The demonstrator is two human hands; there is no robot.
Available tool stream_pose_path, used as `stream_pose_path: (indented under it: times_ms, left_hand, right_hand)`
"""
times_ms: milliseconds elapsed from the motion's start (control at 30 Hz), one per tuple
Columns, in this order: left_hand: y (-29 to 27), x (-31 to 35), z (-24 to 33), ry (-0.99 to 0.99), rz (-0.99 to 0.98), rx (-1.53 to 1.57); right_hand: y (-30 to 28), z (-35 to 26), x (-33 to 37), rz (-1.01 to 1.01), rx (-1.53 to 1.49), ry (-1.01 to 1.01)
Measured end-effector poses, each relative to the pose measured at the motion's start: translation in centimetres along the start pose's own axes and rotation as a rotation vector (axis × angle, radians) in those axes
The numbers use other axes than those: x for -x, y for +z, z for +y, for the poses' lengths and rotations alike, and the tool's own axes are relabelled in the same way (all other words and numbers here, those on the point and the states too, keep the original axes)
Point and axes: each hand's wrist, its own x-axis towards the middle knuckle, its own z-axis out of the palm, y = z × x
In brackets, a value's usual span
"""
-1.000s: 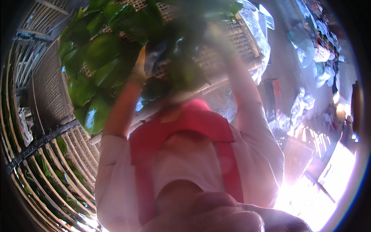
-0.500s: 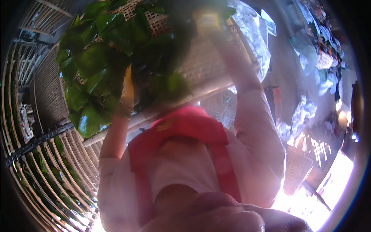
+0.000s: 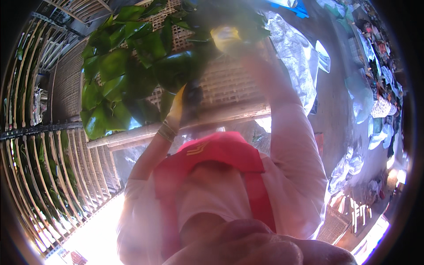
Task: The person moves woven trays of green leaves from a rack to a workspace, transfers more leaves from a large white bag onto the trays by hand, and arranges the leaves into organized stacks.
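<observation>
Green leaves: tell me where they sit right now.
In the head view, the green leaves lie upper left on the woven bamboo tray, just above the left hand and left of the right hand.

Slatted bamboo racks (image 3: 39,176) curving along the left, woven bamboo mat (image 3: 225,84) on a bamboo pole (image 3: 145,132), grey ground (image 3: 335,101) strewn with plastic sheets (image 3: 296,62), hard sunlight at bottom.

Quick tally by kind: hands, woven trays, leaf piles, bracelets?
Hands: 2, left hand and right hand
Woven bamboo tray: 1
Pile of green leaves: 1
Bracelet: 1, on the left wrist
Total: 5
</observation>
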Motion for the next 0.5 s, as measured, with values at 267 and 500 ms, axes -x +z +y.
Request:
stream_pose_path:
  times_ms: [267,500]
  left_hand:
    - [0.4,2.3,1.0,-0.030,-0.081,0.366]
    - [1.9,3.9,0.6,-0.054,-0.357,0.655]
  right_hand:
    - [-1.7,-0.6,1.3,0.040,-0.070,-0.054]
    - [-2.7,-0.7,-1.8,-0.124,-0.146,-0.023]
